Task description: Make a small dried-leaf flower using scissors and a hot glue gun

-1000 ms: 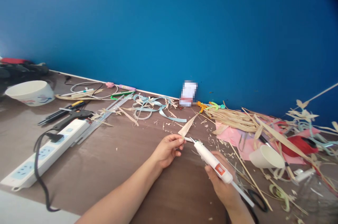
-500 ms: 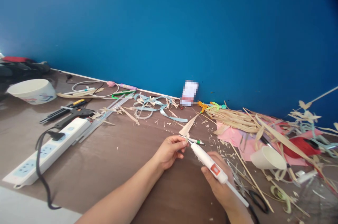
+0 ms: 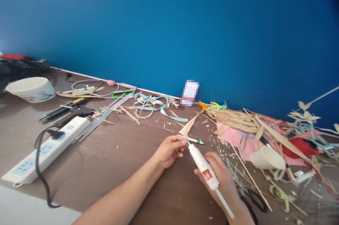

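Observation:
My left hand (image 3: 171, 151) pinches the base of a pale dried husk piece (image 3: 189, 125), whose pointed tip slants up to the right. In my right hand (image 3: 221, 173) is a white hot glue gun (image 3: 202, 165) with an orange-red patch on its side and a glue stick (image 3: 225, 203) poking out of its rear. The gun's nozzle is at the husk's base, close to my left fingertips; whether it touches cannot be made out. A white pen with a green band (image 3: 196, 141) lies on the table just behind.
On the left are a power strip (image 3: 50, 151), a black glue gun (image 3: 72, 114) and a white bowl (image 3: 31, 90). Husk strips (image 3: 233, 119), a paper cup (image 3: 267, 158), black-handled scissors (image 3: 255, 200) and scraps crowd the right. A blue wall (image 3: 169, 34) stands behind.
The glue gun's rear has swung left and downward with my right hand, so it points more steeply upward. My left hand has barely moved and keeps its pinch on the husk.

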